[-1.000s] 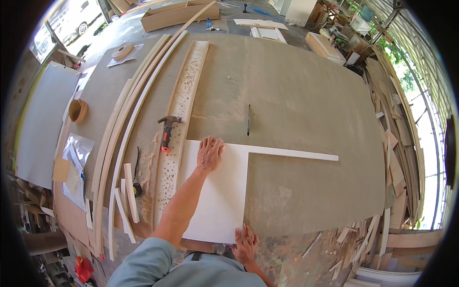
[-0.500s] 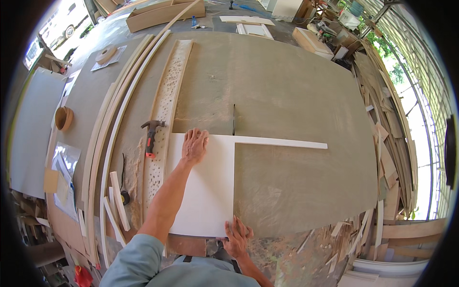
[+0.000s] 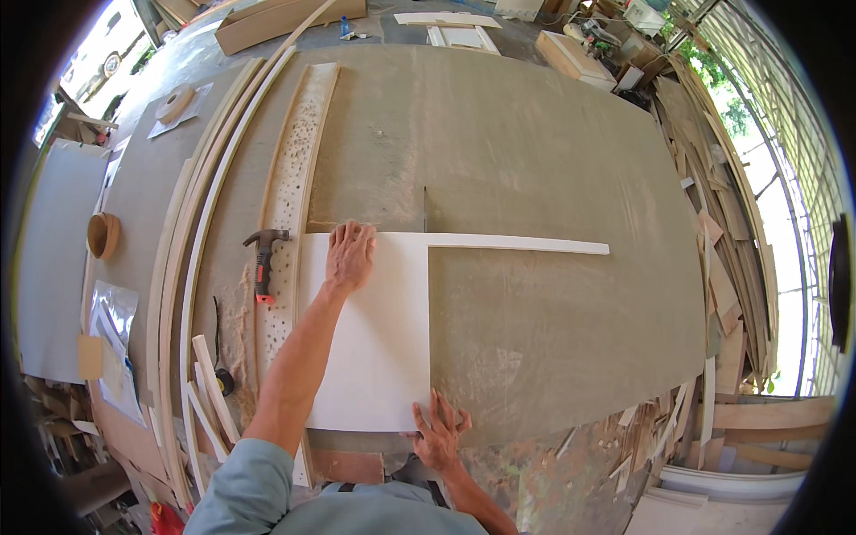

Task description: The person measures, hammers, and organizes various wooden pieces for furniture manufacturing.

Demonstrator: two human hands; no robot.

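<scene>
A white panel (image 3: 374,357) lies flat on the grey-brown worktop, its left side along a long perforated board (image 3: 299,134). From its far right corner a narrow white strip (image 3: 522,242) runs out to the right; whether they are one piece I cannot tell. At that corner stands a thin dark blade-like upright (image 3: 425,209). My left hand (image 3: 351,257) rests on the panel near its far edge, fingers stretched forward. Spread fingers of my right hand (image 3: 439,431) touch the panel's near right corner. A claw hammer (image 3: 264,266) with a black and red handle lies on the board, left of the panel.
Long wooden strips (image 3: 183,223) run along the left, beside short offcuts, a black tape measure (image 3: 225,382) and a roll of edging band (image 3: 102,235). Scrap boards (image 3: 727,223) are heaped along the right edge. A long wooden box (image 3: 276,22) sits at the far left.
The whole view has shifted a little. The panel and strip have slid slightly away from me, so less of the dark upright shows. Both hands have moved along with the panel.
</scene>
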